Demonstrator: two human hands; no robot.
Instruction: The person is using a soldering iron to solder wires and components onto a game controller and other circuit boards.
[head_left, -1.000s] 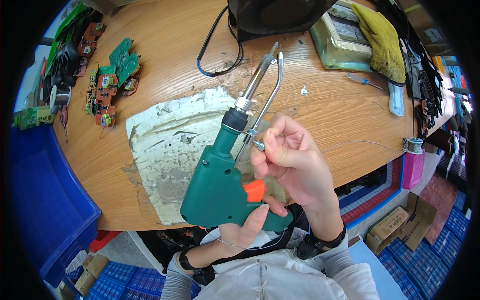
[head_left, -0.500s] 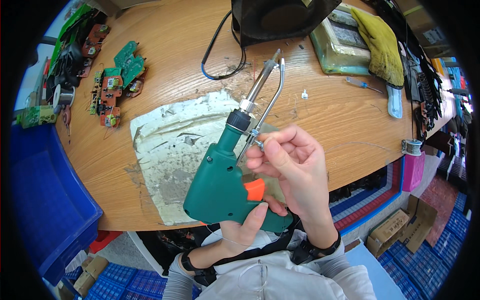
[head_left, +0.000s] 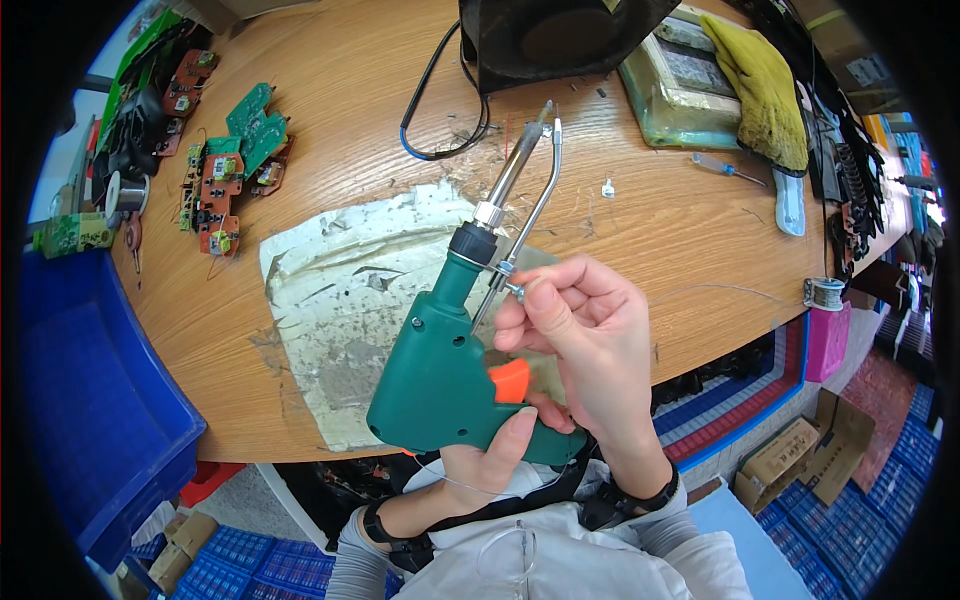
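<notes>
Wood-grained workbench (head_left: 690, 235), curved by the wide lens, fills most of the view, with a worn, stained pale sheet (head_left: 345, 265) spread near its front edge. Above that sheet, in front of my body, is a green soldering gun (head_left: 425, 385), its tip pointing away from me. My left hand (head_left: 488, 462) is wrapped around its handle, thumb on the near side, below the orange trigger (head_left: 510, 381). My right hand (head_left: 600, 325) pinches a small metal clamp screw (head_left: 516, 293) between thumb and forefinger, the other fingers curled.

As for progress, the main parts look assembled: the metal barrel (head_left: 513, 165) sits in its black collar (head_left: 473, 242), and the bent feed tube (head_left: 545, 185) runs alongside, reaching close to the barrel's tip. The clamp appears to be the part being adjusted; I cannot tell whether its screw is tight or loose. A thin wire (head_left: 505, 494) loops beneath the handle, but whether it is threaded through to the tip is too small to make out.

No soldering is under way: the green circuit board (head_left: 262, 135) and red-brown circuit boards (head_left: 221, 185) lie well apart at the left. A black fan (head_left: 570, 45) stands at the back.
</notes>
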